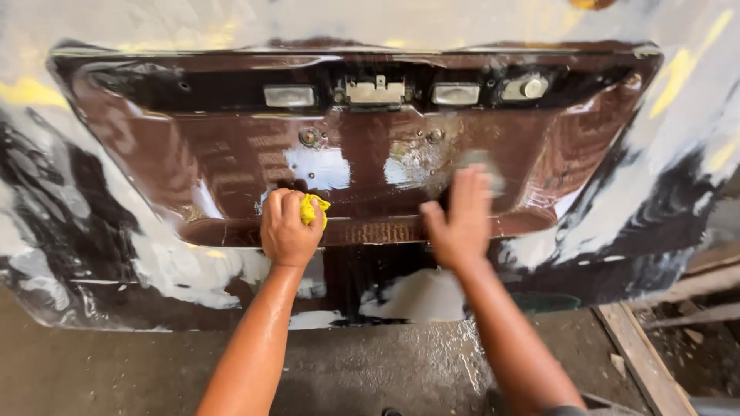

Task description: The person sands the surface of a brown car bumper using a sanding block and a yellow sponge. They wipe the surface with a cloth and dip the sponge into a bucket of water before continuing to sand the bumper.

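The work in hand is wet rubbing of a dark maroon car panel, the recess at the back of a vehicle where the plate goes, with white filler or primer spread over the body on both sides of it.

The left hand is a closed fist around a yellow cloth, pressed against the lower lip of the recess, left of centre. The right hand lies flat with its fingers spread and nearly straight, holding a small grey pad against the panel; the pad is blurred, so I cannot tell its exact kind. Both hands touch the panel and stand near each other.

As a judgement, the job looks partway through. Two pale patches show in the middle of the recess where the maroon is rubbed thin or wet, and water wets the concrete floor below. The upper strip with the two lamps and the latch looks untouched, and the broad maroon faces left and right of the hands stay glossy, so most of the recess seems left to rub.
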